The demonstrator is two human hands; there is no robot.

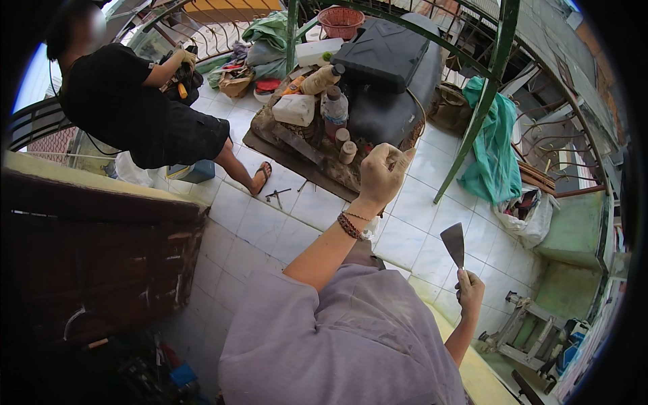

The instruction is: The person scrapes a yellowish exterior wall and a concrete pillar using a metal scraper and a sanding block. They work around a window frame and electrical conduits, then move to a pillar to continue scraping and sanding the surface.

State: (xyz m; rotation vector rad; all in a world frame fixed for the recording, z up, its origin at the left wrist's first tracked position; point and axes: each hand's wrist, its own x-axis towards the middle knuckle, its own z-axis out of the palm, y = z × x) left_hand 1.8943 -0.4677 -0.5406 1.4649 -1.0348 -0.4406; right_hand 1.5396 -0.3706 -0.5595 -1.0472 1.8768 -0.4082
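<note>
My right hand [470, 291] is wrapped round the handle of a putty knife [454, 243], its wide metal blade tilted up. My left hand [383, 175] is raised in front of me, dusty, with a bracelet at the wrist. Its fingers are curled in, and whatever may be inside them is hidden. Beyond it stands a low, dirty table [283, 145] with a bottle of dark liquid [335, 111], small round containers [347, 152] and a white jug [293, 109]. Neither hand visibly touches these.
At the left a person in black [111, 101] stands holding a tool. A black hard case [381, 54] rests behind the bottles. A green post [478, 115] rises at the right, near teal cloth [491, 148]. Small metal pieces [278, 196] lie on the tiled floor [236, 229].
</note>
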